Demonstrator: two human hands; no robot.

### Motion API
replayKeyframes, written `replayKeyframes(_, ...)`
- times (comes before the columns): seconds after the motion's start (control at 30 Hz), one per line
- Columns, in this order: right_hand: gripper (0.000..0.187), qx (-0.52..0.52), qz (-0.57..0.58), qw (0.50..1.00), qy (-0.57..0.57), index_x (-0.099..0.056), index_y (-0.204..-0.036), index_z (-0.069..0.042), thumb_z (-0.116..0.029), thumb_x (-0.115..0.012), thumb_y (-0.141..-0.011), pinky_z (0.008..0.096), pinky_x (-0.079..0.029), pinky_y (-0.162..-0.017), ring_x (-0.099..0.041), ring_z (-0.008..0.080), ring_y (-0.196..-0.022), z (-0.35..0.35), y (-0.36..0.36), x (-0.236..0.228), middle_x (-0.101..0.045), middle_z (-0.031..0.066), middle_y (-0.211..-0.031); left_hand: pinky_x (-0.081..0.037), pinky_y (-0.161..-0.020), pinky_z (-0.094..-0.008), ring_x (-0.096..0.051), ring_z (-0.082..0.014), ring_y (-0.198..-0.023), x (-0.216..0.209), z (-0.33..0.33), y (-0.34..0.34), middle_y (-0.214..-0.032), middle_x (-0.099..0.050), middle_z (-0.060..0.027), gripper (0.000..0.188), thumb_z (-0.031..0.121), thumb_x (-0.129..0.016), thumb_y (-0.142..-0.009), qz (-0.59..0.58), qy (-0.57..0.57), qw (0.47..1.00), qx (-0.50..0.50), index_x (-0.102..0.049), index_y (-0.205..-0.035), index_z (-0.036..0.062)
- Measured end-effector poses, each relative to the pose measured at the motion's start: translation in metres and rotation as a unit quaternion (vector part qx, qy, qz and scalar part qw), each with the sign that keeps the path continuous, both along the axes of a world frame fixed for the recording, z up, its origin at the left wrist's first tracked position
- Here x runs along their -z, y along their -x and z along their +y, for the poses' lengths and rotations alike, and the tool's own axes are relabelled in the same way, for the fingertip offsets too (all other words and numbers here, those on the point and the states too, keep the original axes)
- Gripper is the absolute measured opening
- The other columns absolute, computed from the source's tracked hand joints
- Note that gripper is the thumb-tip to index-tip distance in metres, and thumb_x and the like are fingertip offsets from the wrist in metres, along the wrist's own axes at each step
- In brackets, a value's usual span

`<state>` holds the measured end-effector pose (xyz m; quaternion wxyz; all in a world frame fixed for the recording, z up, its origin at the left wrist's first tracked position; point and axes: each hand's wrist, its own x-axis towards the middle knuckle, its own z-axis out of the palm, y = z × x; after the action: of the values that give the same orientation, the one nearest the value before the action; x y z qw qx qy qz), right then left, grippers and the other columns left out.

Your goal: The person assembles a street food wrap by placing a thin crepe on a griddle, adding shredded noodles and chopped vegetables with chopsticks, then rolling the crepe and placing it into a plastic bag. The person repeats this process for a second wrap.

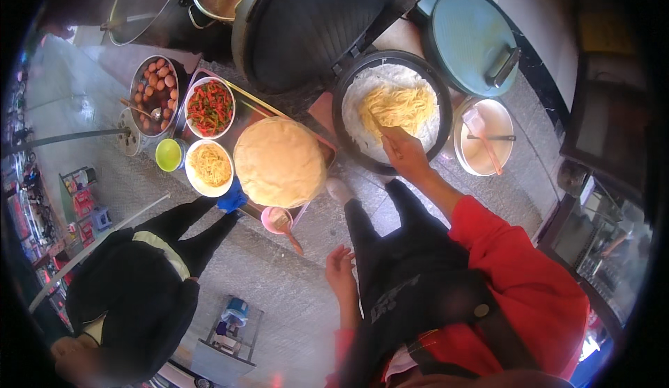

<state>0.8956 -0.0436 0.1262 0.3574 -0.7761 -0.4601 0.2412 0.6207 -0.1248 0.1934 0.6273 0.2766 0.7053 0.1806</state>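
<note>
My right hand (404, 152) reaches over the near rim of a round black griddle (339, 109). On it lies a pale thin flatbread (357, 85), topped with a heap of yellow shreds (406, 108). The fingers of that hand are closed at the near left side of the heap. Something tan seems to stick out ahead of them, but it blends with the shreds. My left hand (341, 268) hangs low beside my apron, fingers loosely bent and apart, with nothing in them. The nearest thing to it is a small pink bowl (267, 222) with a wooden-handled brush or spoon (293, 240).
The griddle's raised black lid (313, 32) stands behind it. A large round of dough (279, 161) lies left, beside bowls of red-green peppers (210, 109) and yellow shreds (210, 166). An egg pot (155, 95) is farther left; a white tub (486, 161) stands right. Another person (132, 297) stands left.
</note>
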Motion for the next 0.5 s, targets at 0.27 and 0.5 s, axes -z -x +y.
replayKeyframes(0.27,0.023,0.0,0.015,1.0,-0.014,-0.057,-0.105,-0.003,-0.012,-0.049,-0.086,0.0371,-0.047,-0.074,-0.058,0.0313,-0.084,-0.006,-0.01,-0.009,-0.058,0.017,-0.093,-0.044,-0.068,-0.0242,-0.06,-0.0152,-0.085,-0.003,0.012,-0.007,-0.099,-0.061,-0.0084,0.027,0.007,-0.05,-0.085,0.014,-0.034,0.999,0.04,-0.052,-0.111,0.0005)
replayKeyframes(0.5,0.023,0.087,0.149,0.985,-0.013,-0.059,-0.104,-0.001,-0.015,-0.05,-0.088,0.031,-0.047,-0.075,-0.06,0.0248,-0.087,-0.028,-0.037,0.022,-0.062,0.0121,-0.096,-0.044,-0.068,-0.023,-0.06,-0.0134,-0.083,-0.009,0.019,-0.019,-0.098,-0.061,-0.007,0.026,0.007,-0.051,-0.085,0.023,-0.022,0.998,0.06,-0.053,-0.11,0.0014)
